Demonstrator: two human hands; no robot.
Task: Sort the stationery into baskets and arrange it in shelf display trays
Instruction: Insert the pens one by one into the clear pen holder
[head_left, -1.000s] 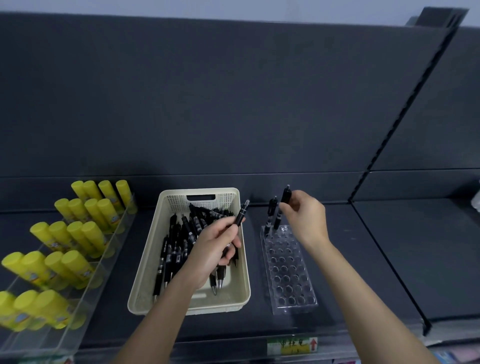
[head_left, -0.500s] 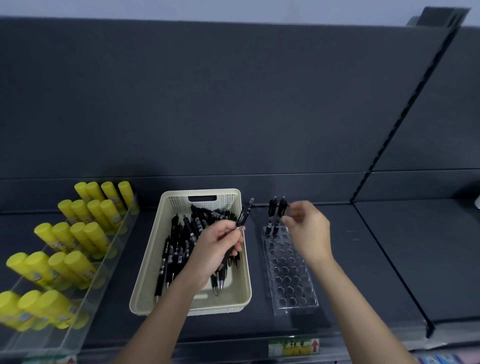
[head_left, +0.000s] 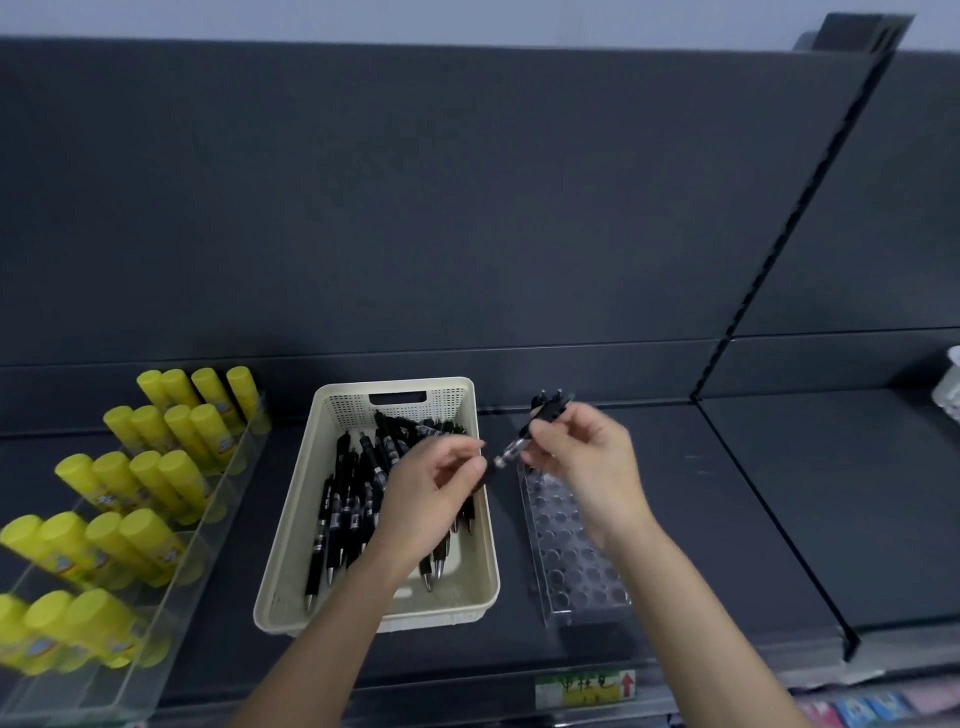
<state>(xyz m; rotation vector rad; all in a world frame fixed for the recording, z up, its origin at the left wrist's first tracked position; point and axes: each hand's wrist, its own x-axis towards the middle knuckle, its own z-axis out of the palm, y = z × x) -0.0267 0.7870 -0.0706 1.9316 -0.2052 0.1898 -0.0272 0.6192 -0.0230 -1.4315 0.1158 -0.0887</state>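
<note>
Pinching one black held pen (head_left: 522, 439) between thumb and fingertips, the right hand (head_left: 592, 462) hovers above the far end of the clear pen tray (head_left: 576, 566); the held pen lies at a slant, metal tip low and to the left, clicker end high and to the right. The left hand (head_left: 431, 493) hangs over the right half of the cream basket (head_left: 291, 535); its fingers are curled round a pen bundle (head_left: 439, 561), whose tips project below the palm; its thumb and forefinger lie just beside the tip of the held pen, and contact cannot be determined. Loose pens (head_left: 337, 519) lie lengthwise in the basket, tips toward the near wall. Standing pens (head_left: 544, 404), two in number, are upright in the far row of the pen tray, partly hidden behind the held pen; the near holes of the tray show bare. The pen tray sits just right of the basket on the dark shelf (head_left: 727, 519). Yellow glue sticks (head_left: 150, 478) stand in rows in a clear stepped rack (head_left: 171, 587) at the left; a green label (head_left: 584, 688) is fixed to the shelf's front edge.
</note>
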